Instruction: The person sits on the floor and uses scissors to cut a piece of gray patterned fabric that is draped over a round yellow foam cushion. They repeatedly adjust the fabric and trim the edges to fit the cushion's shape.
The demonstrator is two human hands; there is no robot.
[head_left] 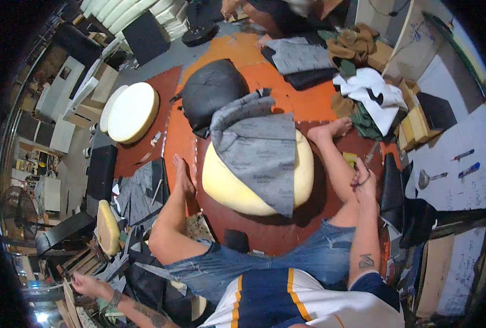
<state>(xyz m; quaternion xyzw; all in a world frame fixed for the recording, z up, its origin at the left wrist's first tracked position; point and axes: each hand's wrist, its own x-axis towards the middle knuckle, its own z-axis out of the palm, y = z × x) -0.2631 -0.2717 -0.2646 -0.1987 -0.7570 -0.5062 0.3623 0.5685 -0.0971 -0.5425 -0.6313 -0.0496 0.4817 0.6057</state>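
My right hand [365, 183] is over my right shin, its fingers closed round the dark loop handles of what looks like a pair of scissors [371, 150], blade pointing away. Out at the lower left, my left hand [84, 285] is beside some wooden strips [71, 303]; its fingers are too small and bunched to read. Between my legs lies a thick, rounded cream foam cushion [229, 183]. Grey printed fabric [265, 158] is draped over it, its far left part folded and bunched. Against the fabric's far side rests a stuffed black cushion [215, 90].
Two round pale cushions [133, 112] lean at the left. Grey fabric scraps [142, 191] and a small foam piece [107, 227] lie nearer. Cloth piles [303, 60] are at the far right. A white board [451, 186] bears several tools. Another person [262, 16] sits beyond.
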